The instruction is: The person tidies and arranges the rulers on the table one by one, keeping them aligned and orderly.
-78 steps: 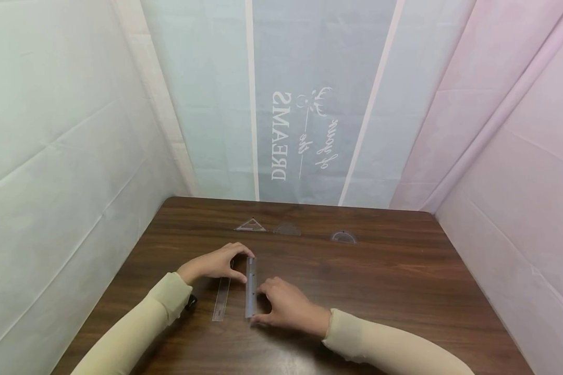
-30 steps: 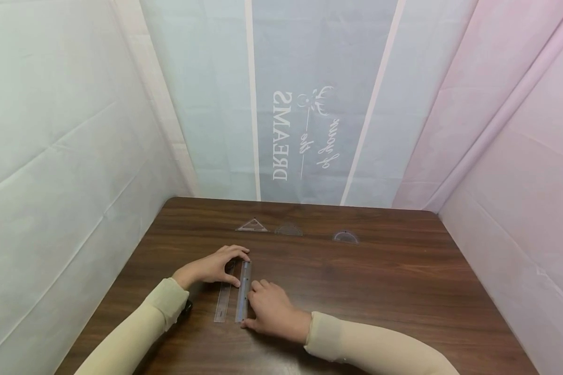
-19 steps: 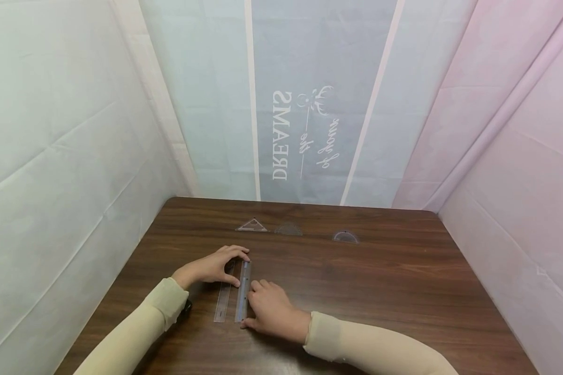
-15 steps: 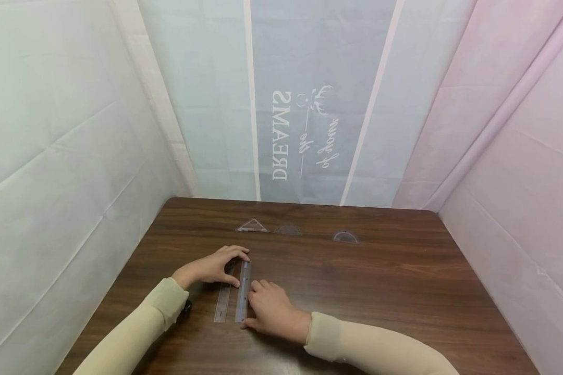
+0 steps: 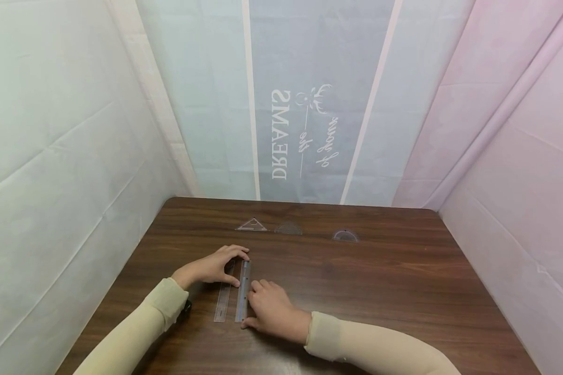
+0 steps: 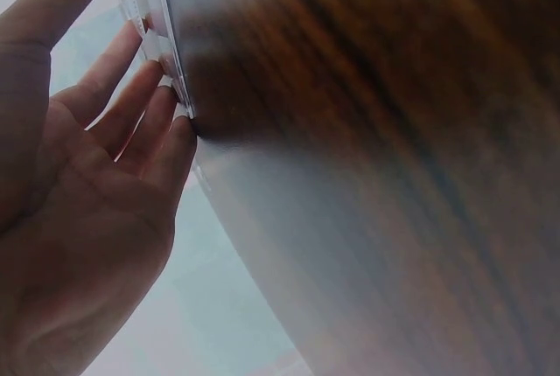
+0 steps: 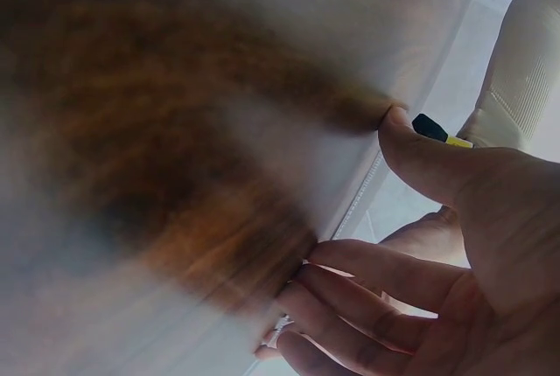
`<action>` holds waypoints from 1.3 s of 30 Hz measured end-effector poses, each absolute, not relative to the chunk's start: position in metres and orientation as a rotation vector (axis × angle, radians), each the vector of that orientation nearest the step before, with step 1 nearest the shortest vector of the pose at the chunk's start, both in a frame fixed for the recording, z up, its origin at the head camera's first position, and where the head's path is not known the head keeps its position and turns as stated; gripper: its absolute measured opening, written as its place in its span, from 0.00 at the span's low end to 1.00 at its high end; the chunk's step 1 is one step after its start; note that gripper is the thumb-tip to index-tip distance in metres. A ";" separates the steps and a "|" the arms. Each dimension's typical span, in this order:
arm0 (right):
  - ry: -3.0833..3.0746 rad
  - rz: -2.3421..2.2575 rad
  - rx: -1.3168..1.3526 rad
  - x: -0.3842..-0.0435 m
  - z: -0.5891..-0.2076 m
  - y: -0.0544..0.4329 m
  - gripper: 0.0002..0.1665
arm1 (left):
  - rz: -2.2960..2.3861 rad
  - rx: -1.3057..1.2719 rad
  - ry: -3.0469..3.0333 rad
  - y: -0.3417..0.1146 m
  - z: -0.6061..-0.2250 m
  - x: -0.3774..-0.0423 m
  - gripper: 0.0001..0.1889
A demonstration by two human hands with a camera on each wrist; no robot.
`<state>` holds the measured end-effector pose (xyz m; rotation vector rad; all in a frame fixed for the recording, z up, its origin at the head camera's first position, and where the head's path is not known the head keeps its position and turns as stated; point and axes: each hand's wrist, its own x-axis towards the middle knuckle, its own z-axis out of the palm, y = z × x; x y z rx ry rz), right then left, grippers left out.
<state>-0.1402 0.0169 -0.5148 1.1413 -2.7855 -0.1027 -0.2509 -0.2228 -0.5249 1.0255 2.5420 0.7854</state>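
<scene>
A clear straight ruler (image 5: 242,302) with a bluish stripe lies lengthwise on the brown table (image 5: 394,291), between both hands. My left hand (image 5: 208,268) reaches over from the left, its fingertips at the ruler's far end and its thumb by the left edge. In the left wrist view those fingers are nearly straight against the ruler's edge. Along the ruler's right side rests my right hand (image 5: 274,307), thumb near the close end and fingertips touching farther up, as the right wrist view shows. A second clear ruler (image 5: 221,304) lies just left, its far end partly under my left hand.
Toward the table's back lie a clear triangle set square (image 5: 252,226), a faint clear protractor (image 5: 289,229) beside it, and another protractor (image 5: 345,236) farther right. Pale cloth walls (image 5: 51,156) enclose the table on the left, back and right.
Since the earliest frame, both hands have shifted the striped ruler a little left and nearer, closer to the second ruler. Over the last second, hands and rulers stay still.
</scene>
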 end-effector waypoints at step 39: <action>-2.747 -0.082 1.190 -0.140 -0.516 0.022 0.35 | 0.813 1.021 2.526 -0.222 -0.522 -0.251 0.32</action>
